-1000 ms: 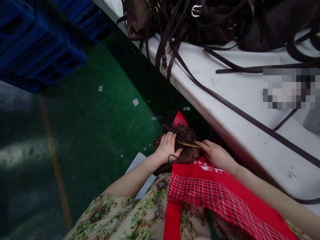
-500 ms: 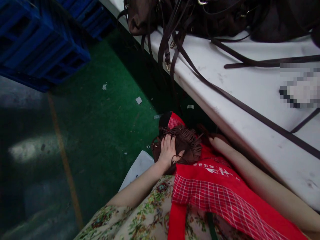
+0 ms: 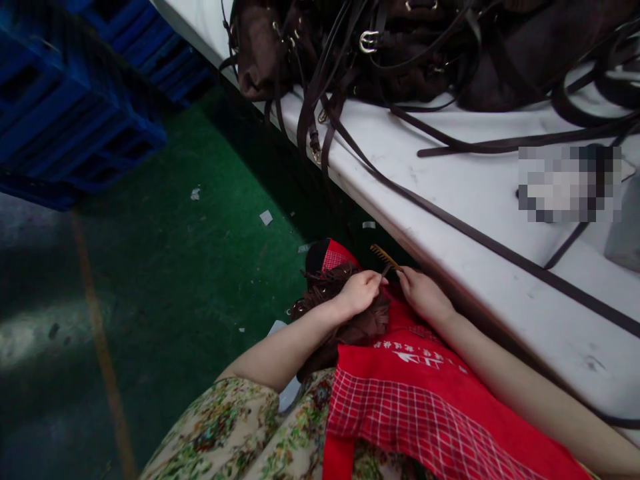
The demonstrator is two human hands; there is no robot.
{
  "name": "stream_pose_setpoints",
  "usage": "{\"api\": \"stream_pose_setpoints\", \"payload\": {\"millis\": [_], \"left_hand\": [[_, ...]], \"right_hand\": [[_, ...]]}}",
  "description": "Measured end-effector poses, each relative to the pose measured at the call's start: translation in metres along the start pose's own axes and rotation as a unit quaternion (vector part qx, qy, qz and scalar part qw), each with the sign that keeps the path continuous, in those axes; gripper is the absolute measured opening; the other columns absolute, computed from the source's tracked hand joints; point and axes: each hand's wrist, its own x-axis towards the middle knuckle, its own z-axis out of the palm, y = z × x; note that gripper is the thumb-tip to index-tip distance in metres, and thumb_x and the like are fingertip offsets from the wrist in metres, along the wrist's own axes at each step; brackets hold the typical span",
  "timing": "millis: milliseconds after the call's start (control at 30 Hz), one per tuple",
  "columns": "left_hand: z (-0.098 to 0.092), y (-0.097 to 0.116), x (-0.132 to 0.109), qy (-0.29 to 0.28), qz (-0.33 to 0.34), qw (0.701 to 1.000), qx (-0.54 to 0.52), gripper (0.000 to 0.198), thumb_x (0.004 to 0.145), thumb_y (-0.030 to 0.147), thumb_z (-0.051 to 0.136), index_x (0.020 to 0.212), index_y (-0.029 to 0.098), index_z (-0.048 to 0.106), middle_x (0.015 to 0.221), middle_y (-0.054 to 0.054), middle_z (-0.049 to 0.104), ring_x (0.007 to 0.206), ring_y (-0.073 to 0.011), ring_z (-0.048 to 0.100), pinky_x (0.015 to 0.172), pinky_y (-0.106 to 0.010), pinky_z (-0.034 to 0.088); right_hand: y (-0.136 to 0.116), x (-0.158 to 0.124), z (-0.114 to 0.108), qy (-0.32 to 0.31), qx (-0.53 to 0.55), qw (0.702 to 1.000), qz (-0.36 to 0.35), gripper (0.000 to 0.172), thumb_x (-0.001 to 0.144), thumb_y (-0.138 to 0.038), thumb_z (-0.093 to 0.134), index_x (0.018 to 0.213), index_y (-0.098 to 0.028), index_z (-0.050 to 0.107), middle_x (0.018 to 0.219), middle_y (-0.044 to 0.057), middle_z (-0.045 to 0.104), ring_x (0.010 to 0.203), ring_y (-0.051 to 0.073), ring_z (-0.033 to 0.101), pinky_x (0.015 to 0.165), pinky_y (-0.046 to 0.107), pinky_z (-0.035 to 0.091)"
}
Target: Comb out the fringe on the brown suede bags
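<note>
A dark brown fringed bag lies in my lap on a red apron. My left hand is closed above it, fingers pinched on a thin brown strip that looks like a strand of its fringe. Close by on the right, my right hand grips one end of a yellowish-brown comb. The comb's teeth point up and left, near the pinched strand. Part of the bag is hidden beneath my left hand and forearm.
A white table runs along my right, with dark brown bags heaped at its back and long straps trailing across it. Blue pallets are stacked at the upper left. Paper scraps dot the green floor.
My left hand has gone from lying spread on the fringe to pinching a strand. My right hand has brought the comb up beside it. The camera view has shifted slightly.
</note>
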Motion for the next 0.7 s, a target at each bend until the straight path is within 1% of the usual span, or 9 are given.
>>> {"api": "stream_pose_setpoints", "payload": {"millis": [67, 133, 267, 333, 433, 500, 567, 633, 700], "left_hand": [[0.010, -0.001, -0.006, 0.063, 0.057, 0.996, 0.038, 0.033, 0.092, 0.030, 0.038, 0.080, 0.017, 0.065, 0.078, -0.005, 0.068, 0.073, -0.0170, 0.063, 0.074, -0.029, 0.049], [0.016, -0.002, -0.017, 0.074, 0.093, 0.991, 0.059, 0.032, 0.092, 0.032, 0.039, 0.078, 0.019, 0.065, 0.079, -0.004, 0.069, 0.077, -0.0180, 0.063, 0.077, -0.029, 0.048], [0.008, -0.009, -0.020, 0.125, 0.050, 0.991, -0.024, 0.037, 0.094, 0.041, 0.036, 0.090, 0.017, 0.064, 0.082, -0.006, 0.070, 0.058, -0.0134, 0.058, 0.059, -0.026, 0.046], [-0.003, -0.016, -0.010, 0.174, 0.013, 0.979, -0.109, 0.045, 0.094, 0.049, 0.033, 0.106, 0.015, 0.061, 0.095, -0.009, 0.070, 0.043, -0.0081, 0.047, 0.046, -0.024, 0.038], [-0.016, -0.031, 0.007, 0.270, -0.007, 0.941, -0.203, 0.058, 0.092, 0.060, 0.031, 0.116, 0.014, 0.057, 0.113, -0.015, 0.065, 0.038, -0.0034, 0.038, 0.039, -0.023, 0.029], [-0.021, -0.039, 0.013, 0.327, -0.030, 0.909, -0.257, 0.063, 0.091, 0.063, 0.028, 0.113, 0.013, 0.058, 0.117, -0.017, 0.063, 0.040, -0.0031, 0.037, 0.039, -0.022, 0.025], [-0.022, -0.046, 0.015, 0.359, -0.056, 0.877, -0.315, 0.064, 0.091, 0.063, 0.024, 0.112, 0.012, 0.057, 0.117, -0.019, 0.062, 0.043, -0.0035, 0.038, 0.039, -0.021, 0.023], [-0.020, -0.050, 0.014, 0.370, -0.059, 0.856, -0.357, 0.065, 0.091, 0.063, 0.020, 0.113, 0.012, 0.055, 0.119, -0.019, 0.060, 0.046, -0.0041, 0.039, 0.039, -0.021, 0.022], [-0.016, -0.053, 0.012, 0.368, -0.046, 0.853, -0.367, 0.067, 0.091, 0.064, 0.019, 0.114, 0.012, 0.053, 0.121, -0.019, 0.058, 0.048, -0.0044, 0.041, 0.039, -0.021, 0.023]], "right_hand": [[0.007, 0.005, 0.006, -0.036, -0.027, 0.998, 0.047, 0.038, 0.099, -0.033, 0.031, 0.098, -0.015, 0.065, 0.089, 0.013, 0.071, 0.076, 0.020, 0.067, 0.071, 0.028, 0.046], [0.016, 0.009, 0.011, -0.070, -0.044, 0.993, 0.083, 0.037, 0.097, -0.032, 0.036, 0.088, -0.013, 0.067, 0.083, 0.014, 0.070, 0.070, 0.020, 0.067, 0.064, 0.027, 0.044], [0.023, 0.004, 0.009, -0.081, -0.036, 0.992, 0.091, 0.035, 0.097, -0.031, 0.037, 0.088, -0.014, 0.066, 0.083, 0.015, 0.071, 0.069, 0.021, 0.067, 0.064, 0.028, 0.045], [0.014, -0.007, 0.000, -0.041, -0.015, 0.997, 0.064, 0.038, 0.098, -0.033, 0.031, 0.096, -0.015, 0.064, 0.086, 0.014, 0.071, 0.074, 0.022, 0.067, 0.070, 0.030, 0.047], [-0.007, -0.031, -0.016, 0.026, 0.041, 0.998, -0.032, 0.038, 0.099, -0.035, 0.028, 0.110, -0.015, 0.059, 0.099, 0.013, 0.070, 0.088, 0.023, 0.066, 0.081, 0.032, 0.048], [-0.019, -0.044, -0.021, 0.001, 0.064, 0.991, -0.118, 0.037, 0.099, -0.034, 0.030, 0.117, -0.017, 0.057, 0.106, 0.012, 0.069, 0.094, 0.022, 0.066, 0.086, 0.032, 0.049], [-0.026, -0.049, -0.018, -0.059, 0.053, 0.981, -0.175, 0.035, 0.098, -0.031, 0.031, 0.119, -0.020, 0.057, 0.107, 0.009, 0.069, 0.093, 0.021, 0.066, 0.084, 0.032, 0.050], [-0.026, -0.046, -0.008, -0.092, -0.005, 0.978, -0.185, 0.036, 0.098, -0.028, 0.032, 0.123, -0.020, 0.056, 0.107, 0.009, 0.069, 0.088, 0.021, 0.067, 0.078, 0.031, 0.052], [-0.021, -0.035, 0.004, -0.093, -0.081, 0.978, -0.166, 0.038, 0.097, -0.025, 0.032, 0.129, -0.018, 0.052, 0.107, 0.012, 0.068, 0.081, 0.022, 0.068, 0.071, 0.031, 0.052]]}}
